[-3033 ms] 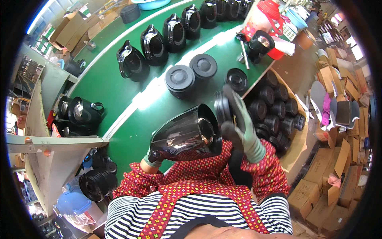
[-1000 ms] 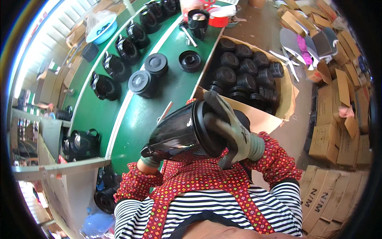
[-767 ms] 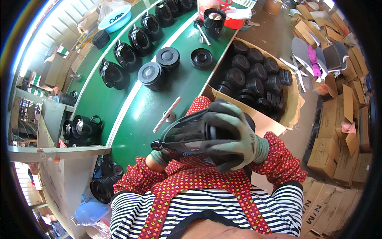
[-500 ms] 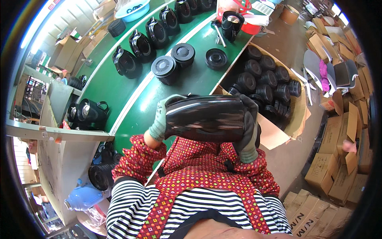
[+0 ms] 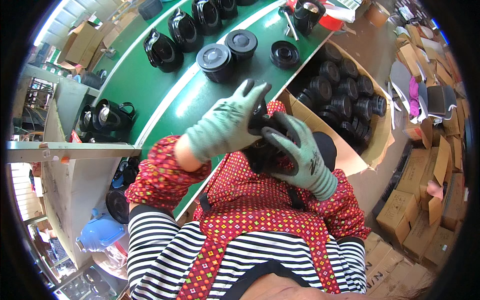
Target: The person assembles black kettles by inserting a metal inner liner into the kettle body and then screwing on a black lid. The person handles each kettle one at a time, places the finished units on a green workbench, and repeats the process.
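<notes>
Both my hands wear pale green gloves with dark grey palms and fingers. Between them, in front of my apron, is a glossy black jug (image 5: 256, 156), turned so that much of it is hidden by the gloves. My left hand (image 5: 225, 121) closes around its upper far side, thumb and fingers bent about a black part. My right hand (image 5: 302, 157) grips it from the right, fingers curled over the top. Beyond the hands, on the green table (image 5: 180, 107), stand two stacks of round black lids (image 5: 214, 56) and a single black round piece (image 5: 284, 53).
Several black jugs (image 5: 162, 50) stand in a row at the far left of the table, more (image 5: 112, 115) by the left shelf. An open carton (image 5: 377, 145) of round black parts stands right of the table. Flattened and stacked cartons (image 5: 400, 215) lie further right.
The jug has turned from lying sideways across my hands to a foreshortened position between them. My left hand has moved up and right, my right hand slightly left.
</notes>
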`<state>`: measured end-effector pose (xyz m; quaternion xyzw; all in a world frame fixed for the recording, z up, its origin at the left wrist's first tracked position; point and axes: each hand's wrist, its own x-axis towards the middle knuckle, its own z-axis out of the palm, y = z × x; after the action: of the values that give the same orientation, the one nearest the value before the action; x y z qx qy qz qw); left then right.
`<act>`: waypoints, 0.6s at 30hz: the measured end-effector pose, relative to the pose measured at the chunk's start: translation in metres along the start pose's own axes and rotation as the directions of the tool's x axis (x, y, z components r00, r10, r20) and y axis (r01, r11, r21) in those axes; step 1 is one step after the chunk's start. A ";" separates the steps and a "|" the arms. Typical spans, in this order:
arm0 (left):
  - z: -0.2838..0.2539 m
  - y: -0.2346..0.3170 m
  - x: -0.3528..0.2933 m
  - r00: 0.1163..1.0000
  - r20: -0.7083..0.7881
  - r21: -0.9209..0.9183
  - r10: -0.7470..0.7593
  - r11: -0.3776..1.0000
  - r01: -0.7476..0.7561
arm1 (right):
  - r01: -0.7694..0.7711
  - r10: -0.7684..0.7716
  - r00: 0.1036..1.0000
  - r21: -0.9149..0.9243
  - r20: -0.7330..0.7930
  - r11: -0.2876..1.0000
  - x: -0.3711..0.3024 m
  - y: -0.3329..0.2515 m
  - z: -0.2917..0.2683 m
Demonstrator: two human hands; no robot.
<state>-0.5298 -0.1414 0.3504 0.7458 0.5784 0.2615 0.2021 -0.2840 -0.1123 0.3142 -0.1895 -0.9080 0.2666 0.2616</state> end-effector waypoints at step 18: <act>0.034 -0.004 -0.021 0.955 0.050 -0.151 0.293 0.947 -0.283 | -0.053 0.078 0.989 -0.199 0.124 0.979 -0.003 -0.003 -0.025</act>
<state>-0.5164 -0.1604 0.3183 0.8150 0.4356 0.3015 0.2349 -0.2682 -0.1067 0.3332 -0.2263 -0.9382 0.1967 0.1727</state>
